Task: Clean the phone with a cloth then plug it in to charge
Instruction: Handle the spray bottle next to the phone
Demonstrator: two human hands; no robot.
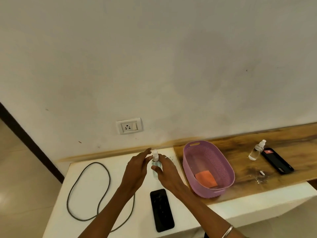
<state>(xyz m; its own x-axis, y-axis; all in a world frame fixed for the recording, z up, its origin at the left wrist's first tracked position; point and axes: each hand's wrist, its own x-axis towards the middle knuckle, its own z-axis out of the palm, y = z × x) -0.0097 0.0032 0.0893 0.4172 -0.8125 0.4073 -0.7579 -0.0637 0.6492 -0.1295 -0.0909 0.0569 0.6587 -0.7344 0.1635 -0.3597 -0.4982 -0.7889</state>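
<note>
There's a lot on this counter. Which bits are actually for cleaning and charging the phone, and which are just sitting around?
For the job:
phone, lying flat
spray bottle between the left hand and right hand
orange cloth in the purple basket
dark cable
wall socket

Lying about:
second spray bottle
second phone beside it
small white piece

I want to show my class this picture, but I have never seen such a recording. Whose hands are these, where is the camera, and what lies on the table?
There is no machine: a person wears one camera on the head, looking forward and down at their own hands. The right hand grips a small spray bottle; the left hand is open beside it. On the white table lie a dark phone and a looped cable. A purple basket holds an orange cloth. Further right lie a second bottle and a second phone. A wall socket is above.
</note>
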